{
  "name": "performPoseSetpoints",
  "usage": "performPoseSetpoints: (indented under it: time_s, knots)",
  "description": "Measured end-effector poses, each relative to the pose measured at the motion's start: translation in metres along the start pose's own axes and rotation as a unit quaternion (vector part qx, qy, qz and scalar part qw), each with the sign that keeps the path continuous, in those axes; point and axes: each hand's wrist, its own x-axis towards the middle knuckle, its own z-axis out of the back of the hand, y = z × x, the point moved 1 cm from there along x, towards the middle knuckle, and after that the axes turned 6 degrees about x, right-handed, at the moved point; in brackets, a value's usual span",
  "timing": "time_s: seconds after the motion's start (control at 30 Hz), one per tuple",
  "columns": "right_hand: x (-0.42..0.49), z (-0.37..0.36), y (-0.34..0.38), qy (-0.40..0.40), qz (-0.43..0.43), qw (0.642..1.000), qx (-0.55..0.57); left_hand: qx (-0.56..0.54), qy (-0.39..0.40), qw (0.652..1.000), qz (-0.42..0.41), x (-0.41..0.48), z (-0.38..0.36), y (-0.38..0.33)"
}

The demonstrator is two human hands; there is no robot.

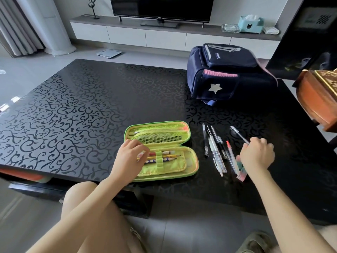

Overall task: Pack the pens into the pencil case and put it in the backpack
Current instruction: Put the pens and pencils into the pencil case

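Note:
A green pencil case (158, 136) lies open on the black table (73, 110), with pencils strapped in its near half. My left hand (127, 157) rests on the case's left end, fingers curled over the pencils. Several pens (216, 150) lie in a loose row to the right of the case. My right hand (257, 154) is closed around a clear pen (238, 134) at the right end of the row. A pink and green eraser (241, 170) lies just under that hand. The navy backpack (226, 73) with a silver star lies at the table's far right.
A wooden piece of furniture (317, 99) stands at the right edge of the table. Behind the table is a TV stand (164, 33) with a television. My knees sit under the table's near edge.

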Motion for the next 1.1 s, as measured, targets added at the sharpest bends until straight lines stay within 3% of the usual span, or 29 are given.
performPoseSetpoints:
  time_s: [0.13, 0.27, 0.33, 0.43, 0.53, 0.67, 0.77, 1.1]
  knots:
    - [0.020, -0.014, -0.025, 0.098, -0.002, 0.992, -0.084, -0.005, -0.004, 1.000, -0.008, 0.006, 0.000, -0.007]
    - [0.011, -0.006, -0.020, 0.042, 0.027, 0.999, -0.001, 0.001, -0.019, 1.000, -0.018, 0.009, 0.000, -0.016]
    - [-0.007, 0.006, 0.003, 0.012, 0.132, 0.990, 0.048, 0.011, -0.036, 0.999, -0.040, 0.011, 0.003, -0.021]
    - [-0.059, 0.018, 0.045, 0.014, 0.355, 0.930, 0.094, 0.033, -0.009, 0.995, -0.097, 0.012, 0.008, -0.032]
    - [-0.102, 0.016, 0.077, 0.025, 0.451, 0.877, 0.162, 0.002, 0.048, 0.992, -0.119, 0.004, 0.004, -0.035]
    - [-0.119, 0.000, 0.095, 0.050, 0.436, 0.877, 0.197, -0.058, 0.031, 0.996, -0.054, -0.018, 0.004, -0.010]
    - [-0.120, -0.016, 0.085, 0.070, 0.417, 0.889, 0.177, -0.038, 0.007, 0.999, -0.011, -0.039, 0.014, 0.024]
    - [-0.120, -0.028, 0.069, 0.062, 0.417, 0.896, 0.141, -0.003, -0.013, 1.000, -0.012, -0.048, 0.013, 0.048]
